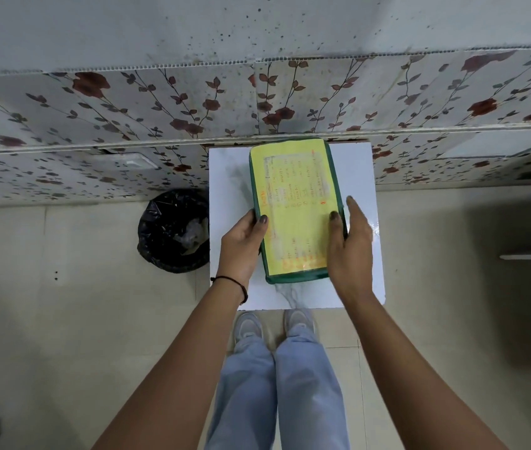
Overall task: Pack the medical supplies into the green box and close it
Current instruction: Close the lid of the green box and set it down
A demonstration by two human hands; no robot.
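Note:
A green box point(296, 203) with a yellow printed label on its top lies shut on a small white table point(360, 177), its long side running away from me. My left hand point(241, 245) grips its near left edge, thumb on the label. On the near right edge sits my right hand point(350, 245), thumb on top and fingers along the side. No loose medical supplies show.
A black-lined waste bin point(173, 230) stands on the floor just left of the table. A flower-patterned wall point(160, 102) rises right behind the table. My legs and shoes point(274, 326) are at the table's near edge. Pale tiled floor lies on both sides.

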